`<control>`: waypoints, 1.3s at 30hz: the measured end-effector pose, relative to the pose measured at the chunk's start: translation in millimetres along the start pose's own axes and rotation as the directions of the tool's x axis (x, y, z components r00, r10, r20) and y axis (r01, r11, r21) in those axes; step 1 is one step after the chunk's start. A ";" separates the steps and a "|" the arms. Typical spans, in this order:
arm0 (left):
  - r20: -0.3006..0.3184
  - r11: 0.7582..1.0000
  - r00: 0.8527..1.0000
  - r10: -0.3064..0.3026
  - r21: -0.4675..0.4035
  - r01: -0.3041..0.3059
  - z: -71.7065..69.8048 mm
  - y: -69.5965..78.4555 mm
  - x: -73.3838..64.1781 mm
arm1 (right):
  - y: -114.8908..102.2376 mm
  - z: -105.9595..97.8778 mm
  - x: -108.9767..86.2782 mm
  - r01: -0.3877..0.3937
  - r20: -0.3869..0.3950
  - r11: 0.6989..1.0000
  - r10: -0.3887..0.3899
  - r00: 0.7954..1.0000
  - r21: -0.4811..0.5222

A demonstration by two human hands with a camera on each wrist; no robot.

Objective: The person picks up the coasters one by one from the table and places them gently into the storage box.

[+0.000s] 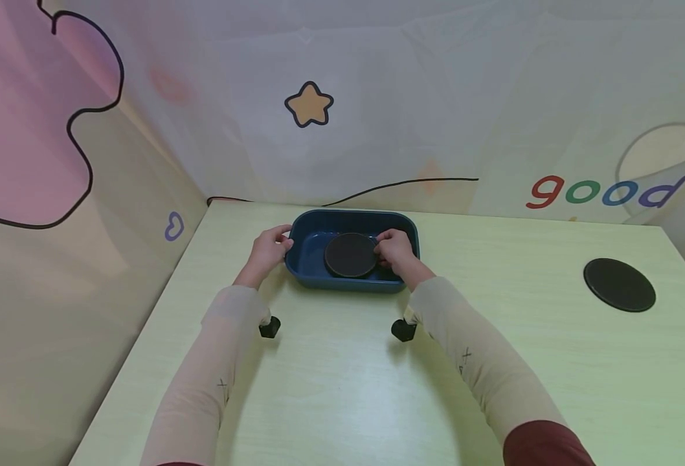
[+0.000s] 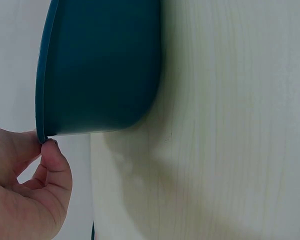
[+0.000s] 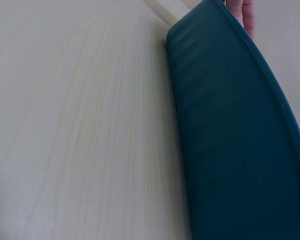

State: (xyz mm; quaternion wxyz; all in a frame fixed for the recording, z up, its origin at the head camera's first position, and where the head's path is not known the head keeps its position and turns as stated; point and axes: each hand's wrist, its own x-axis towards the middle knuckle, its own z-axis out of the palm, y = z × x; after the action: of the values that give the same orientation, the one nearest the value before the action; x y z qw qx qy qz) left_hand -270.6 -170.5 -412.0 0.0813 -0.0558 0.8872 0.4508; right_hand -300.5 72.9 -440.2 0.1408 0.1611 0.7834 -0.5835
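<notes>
A dark blue rectangular basin with rounded corners (image 1: 304, 249) stands on the table. My left hand (image 1: 267, 254) pinches its left rim between thumb and fingers; the left wrist view shows the same hand (image 2: 35, 187) at the rim, close up. Inside the basin is a round, flat black disc (image 1: 349, 255) with a thin lighter edge. My right hand (image 1: 399, 254) reaches over the basin's right part, its fingertips pinching the disc's right edge. In the right wrist view the basin's outer wall (image 3: 230, 130) hides the disc, and a hand's fingers (image 3: 245, 17) show beyond the top corner.
Another black disc (image 1: 619, 285) lies flat on the pale wooden table (image 1: 342, 388), to the right. A printed fabric backdrop (image 1: 389, 110) rises behind the table and along its left side. Small black pieces (image 1: 269, 327) sit under both wrists.
</notes>
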 end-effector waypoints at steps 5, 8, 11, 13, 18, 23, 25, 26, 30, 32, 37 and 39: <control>-0.003 1.000 1.000 0.002 -0.001 -0.002 1.6 0.0 0.2 | 0.2 -1.7 -3.0 0.003 0.001 1.000 -0.003 1.000 -0.013; -0.002 1.000 1.000 0.000 -0.006 0.000 3.0 -0.6 0.7 | -0.1 -2.9 -5.7 0.011 0.005 1.000 -0.011 1.000 -0.014; 0.001 1.000 1.000 -0.004 -0.007 0.004 4.1 -1.6 1.1 | -2.0 -4.7 -9.6 0.018 0.014 1.000 -0.017 1.000 -0.023; -0.001 1.000 1.000 -0.001 -0.002 0.001 4.5 -1.6 1.3 | -4.3 -7.1 -12.3 0.028 0.022 0.999 -0.027 0.999 -0.036; -0.001 1.000 1.000 0.010 0.017 -0.010 4.0 -0.7 1.5 | -15.5 -19.3 -18.7 0.091 0.092 0.995 -0.086 0.992 -0.052; 0.006 1.000 1.000 0.008 0.019 -0.008 2.6 -0.1 2.1 | -28.1 -37.5 -27.1 0.144 0.194 0.985 -0.123 0.973 -0.097; 0.008 1.000 1.000 0.006 0.018 -0.006 2.1 0.0 2.3 | -30.5 -44.7 -29.0 0.156 0.219 0.981 -0.127 0.967 -0.119; 0.010 1.000 1.000 0.005 0.017 -0.006 1.8 0.1 2.2 | -31.1 -48.3 -29.6 0.163 0.227 0.978 -0.131 0.965 -0.130; 0.011 1.000 1.000 0.004 0.016 -0.004 0.9 1.0 1.5 | -31.7 -62.5 -31.5 0.205 0.263 0.966 -0.159 0.952 -0.160; 0.011 1.000 1.000 0.004 0.016 -0.005 0.8 1.7 1.1 | -31.9 -70.0 -32.8 0.228 0.277 0.958 -0.175 0.945 -0.175; 0.003 1.000 1.000 0.007 0.023 -0.007 1.3 1.7 0.9 | -30.0 -88.0 -34.2 0.247 0.292 0.947 -0.182 0.939 -0.205; 0.003 1.000 1.000 0.005 0.025 -0.005 1.8 0.9 0.9 | -28.7 -94.8 -34.6 0.246 0.292 0.943 -0.176 0.940 -0.223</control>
State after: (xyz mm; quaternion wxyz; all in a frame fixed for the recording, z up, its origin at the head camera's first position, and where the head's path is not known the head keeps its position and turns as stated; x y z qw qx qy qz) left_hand -271.5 -168.6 -412.6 0.0820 -0.0521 0.8928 0.4399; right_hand -284.1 153.1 -374.6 0.2011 -0.0244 0.8386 -0.5057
